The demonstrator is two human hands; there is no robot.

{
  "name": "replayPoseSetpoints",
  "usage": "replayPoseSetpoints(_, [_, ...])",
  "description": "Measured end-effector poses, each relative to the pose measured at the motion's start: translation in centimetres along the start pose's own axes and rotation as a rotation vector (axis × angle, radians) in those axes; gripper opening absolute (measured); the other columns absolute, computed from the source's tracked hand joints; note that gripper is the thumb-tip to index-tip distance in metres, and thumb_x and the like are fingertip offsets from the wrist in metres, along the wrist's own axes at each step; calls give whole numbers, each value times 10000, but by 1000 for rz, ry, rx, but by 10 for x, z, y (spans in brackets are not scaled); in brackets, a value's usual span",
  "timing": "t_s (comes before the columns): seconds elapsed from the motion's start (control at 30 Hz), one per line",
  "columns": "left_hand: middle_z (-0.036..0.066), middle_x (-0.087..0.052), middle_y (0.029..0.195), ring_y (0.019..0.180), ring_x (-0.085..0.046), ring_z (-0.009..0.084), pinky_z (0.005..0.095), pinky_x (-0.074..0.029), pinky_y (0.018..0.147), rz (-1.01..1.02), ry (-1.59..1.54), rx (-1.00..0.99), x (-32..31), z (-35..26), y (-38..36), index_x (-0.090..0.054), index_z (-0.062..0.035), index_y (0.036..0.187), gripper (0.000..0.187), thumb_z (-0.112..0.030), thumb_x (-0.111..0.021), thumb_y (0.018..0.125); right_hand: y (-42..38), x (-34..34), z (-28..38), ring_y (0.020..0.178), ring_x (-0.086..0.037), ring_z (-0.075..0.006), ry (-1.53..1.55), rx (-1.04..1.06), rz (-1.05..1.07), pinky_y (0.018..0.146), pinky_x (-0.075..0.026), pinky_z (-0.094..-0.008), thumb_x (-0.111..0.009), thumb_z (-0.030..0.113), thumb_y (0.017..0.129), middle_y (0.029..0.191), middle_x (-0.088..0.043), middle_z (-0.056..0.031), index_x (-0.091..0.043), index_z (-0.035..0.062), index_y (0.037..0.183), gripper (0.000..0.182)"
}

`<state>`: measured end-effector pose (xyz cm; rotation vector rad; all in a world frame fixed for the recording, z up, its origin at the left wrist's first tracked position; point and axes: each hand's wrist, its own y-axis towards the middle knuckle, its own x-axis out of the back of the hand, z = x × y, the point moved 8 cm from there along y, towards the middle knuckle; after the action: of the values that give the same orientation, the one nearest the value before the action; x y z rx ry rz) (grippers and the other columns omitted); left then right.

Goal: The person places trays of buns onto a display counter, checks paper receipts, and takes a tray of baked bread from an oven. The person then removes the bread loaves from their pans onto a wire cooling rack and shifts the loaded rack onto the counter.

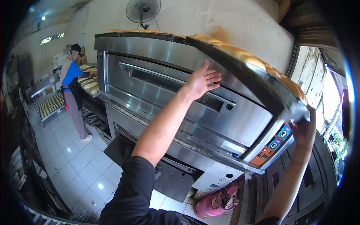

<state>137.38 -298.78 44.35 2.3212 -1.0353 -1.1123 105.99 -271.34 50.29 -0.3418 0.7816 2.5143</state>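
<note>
A dark baking tray (247, 73) loaded with golden bread loaves (240, 53) lies tilted at the top right of the steel deck oven (150, 90). My right hand (304, 129) grips the tray's near right corner, with a pale grey cloth (298, 111) between hand and metal. Just below the tray's left part is my left hand (203, 80), in front of the oven door. Its fingers are spread and nothing is in it. The oven's long door handle (176, 83) runs behind my left wrist.
More bread (131, 31) lines the oven top. A person (73, 86) stands at the left beside trays of dough (90, 84); a rack tray (50, 105) holds small pieces. A pink gas cylinder (208, 206) stands below. Control knobs (275, 144) sit near my right hand.
</note>
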Motion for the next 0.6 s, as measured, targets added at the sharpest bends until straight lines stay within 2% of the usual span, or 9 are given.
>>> replayPoseSetpoints(0.03, [143,-626,1058,1036,-591,230,424,-472,897,-2,-1,-4,-7,-5,4,-549,46,1192,731,-602,-637,863,-14,9,0,993,-557,-189,0,-18,19,768,-481,-287,-615,436,874,1123,-572,-189,-548,17,1211,541])
replayPoseSetpoints(0.13, [126,-631,954,931,-615,241,413,-474,864,80,-210,31,-34,-10,6,-578,41,1127,689,-584,-652,847,-49,26,-19,1001,-556,-191,-16,-39,13,781,-476,-293,-610,435,876,1133,-572,-186,-548,17,1212,540])
replayPoseSetpoints(0.27, [153,-653,1080,970,-640,247,416,-481,920,16,-212,-74,-36,-19,-19,-539,55,1235,613,-419,-673,869,-76,30,-53,1012,-554,-195,-22,-44,11,799,-469,-300,-603,434,879,1146,-573,-182,-548,16,1215,539])
replayPoseSetpoints(0.37, [134,-666,1031,906,-656,243,393,-482,932,31,-218,-118,-41,-14,-46,-559,25,1219,539,-343,-686,846,-81,18,-74,1020,-553,-197,-27,-40,24,813,-464,-306,-598,433,881,1156,-574,-178,-548,16,1217,538])
replayPoseSetpoints(0.43, [104,-654,936,781,-638,218,331,-473,848,15,-248,-210,-46,-25,-69,-594,-21,1143,445,-331,-700,840,-81,0,-86,1025,-552,-199,-36,-34,43,822,-460,-310,-595,433,882,1163,-574,-176,-548,16,1218,538])
replayPoseSetpoints(0.5, [2,-577,692,615,-560,139,297,-423,698,-13,-166,-284,-45,-48,-88,-632,-138,805,248,-362,-737,812,-79,-23,-100,1031,-551,-201,-38,-35,81,831,-457,-314,-591,432,883,1169,-575,-174,-548,15,1219,537])
replayPoseSetpoints(0.53, [2,-577,692,615,-560,139,297,-423,698,-59,-154,-324,-39,-62,-96,-632,-138,805,248,-362,-737,812,-77,-39,-107,1033,-551,-202,-42,-34,102,835,-455,-316,-589,432,884,1173,-575,-173,-548,15,1220,537])
replayPoseSetpoints(0.6, [-3,-555,688,602,-532,126,280,-403,688,9,-106,-350,-39,-86,-115,-617,-145,788,265,-378,-743,809,-75,-69,-123,1039,-550,-203,-44,-41,152,844,-451,-319,-586,431,885,1179,-576,-170,-548,15,1221,536])
